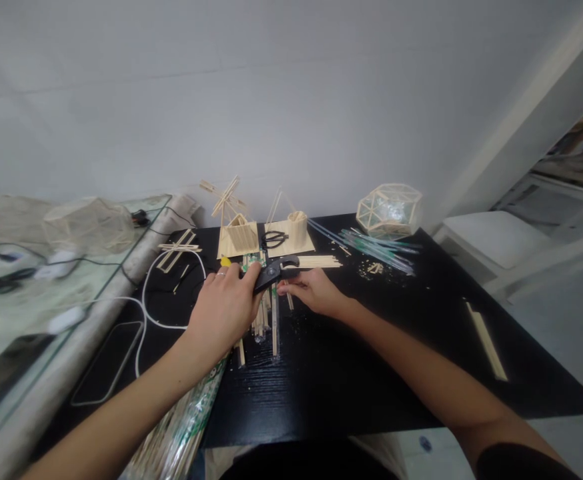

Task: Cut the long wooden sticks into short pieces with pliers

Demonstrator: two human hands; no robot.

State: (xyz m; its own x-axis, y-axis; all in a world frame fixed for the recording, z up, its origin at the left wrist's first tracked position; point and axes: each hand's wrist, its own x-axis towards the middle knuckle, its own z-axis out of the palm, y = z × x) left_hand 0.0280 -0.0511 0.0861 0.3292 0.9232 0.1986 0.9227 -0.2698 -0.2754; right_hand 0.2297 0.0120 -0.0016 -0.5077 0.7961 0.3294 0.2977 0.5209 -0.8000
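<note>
My left hand [229,303] is closed around a hand cutter [272,272] with a black head, a hooked jaw and a yellow end. My right hand [317,291] is pinched at the jaw, with a thin wooden stick [290,297] showing below the fingertips. Beneath both hands lie plastic sleeves of sticks [275,330]. Just behind the cutter is a flat row of sticks [319,261]. Two small stick-built models stand farther back: a windmill [241,233] with crossed blades and a round tower [298,228] on a base. Black-handled scissors [274,239] rest between them.
A faceted stick frame [389,210] stands at the back right near clear plastic sleeves [379,248]. Two sticks [486,340] lie at right. At left are a phone [107,363], a white cable [144,293], crossed sticks [179,249] and a large stick pack [181,427].
</note>
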